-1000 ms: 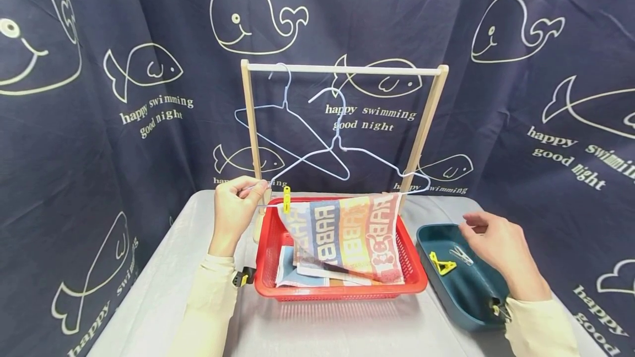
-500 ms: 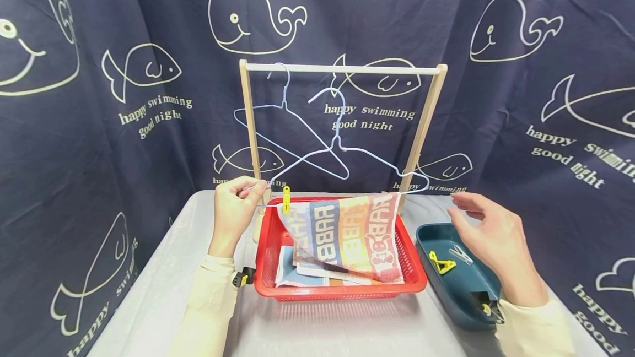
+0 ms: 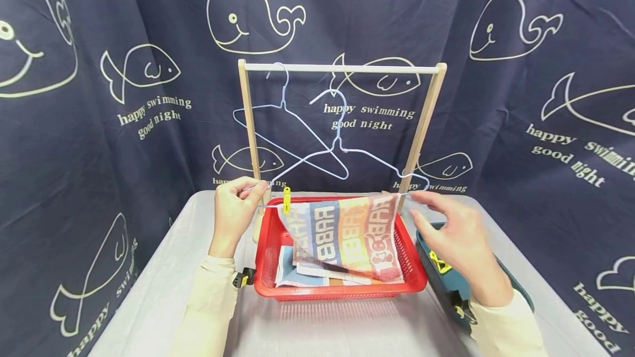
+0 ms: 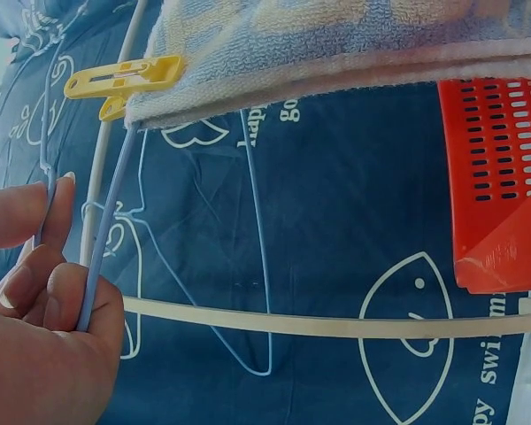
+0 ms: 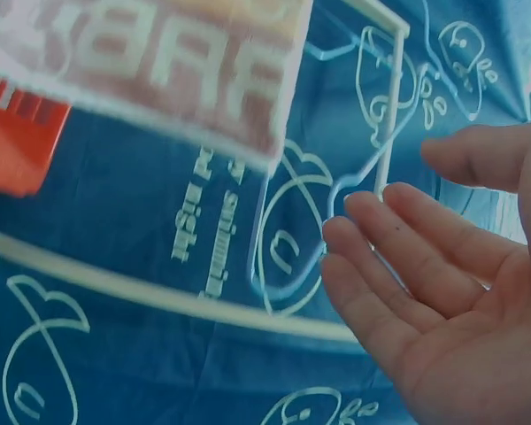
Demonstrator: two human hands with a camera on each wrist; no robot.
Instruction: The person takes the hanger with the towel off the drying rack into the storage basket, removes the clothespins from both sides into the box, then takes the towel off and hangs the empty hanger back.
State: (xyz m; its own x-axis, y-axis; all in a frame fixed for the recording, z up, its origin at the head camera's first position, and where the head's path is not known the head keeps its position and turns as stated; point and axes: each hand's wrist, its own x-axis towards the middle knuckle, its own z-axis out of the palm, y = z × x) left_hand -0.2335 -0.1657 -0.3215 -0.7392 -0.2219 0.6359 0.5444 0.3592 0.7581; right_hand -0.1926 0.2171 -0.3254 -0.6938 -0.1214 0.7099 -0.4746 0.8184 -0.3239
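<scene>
My left hand [image 3: 237,208] grips the left end of a light blue wire hanger [image 3: 367,153], its fingers curled round the wire in the left wrist view. A small towel [image 3: 347,236] with coloured stripes and letters hangs over the hanger's bottom bar. One yellow clothespin [image 4: 128,78] clips the towel's left corner to that bar. My right hand [image 3: 453,236] is beside the hanger's right end, and the right wrist view shows its fingers [image 5: 398,257] extended and holding nothing. The towel's right corner [image 5: 270,146] bears no clip.
Beneath the towel stands a red basket [image 3: 340,291] with folded cloth [image 3: 292,269] inside. A dark teal tray [image 3: 518,285], partly hidden by my right arm, has a yellow clothespin [image 3: 439,262]. Behind, a second blue hanger [image 3: 317,131] hangs from a wooden rack [image 3: 342,69].
My right hand has moved left from over the teal tray to the hanger's right end. My left hand, the hanger and the towel have stayed nearly still.
</scene>
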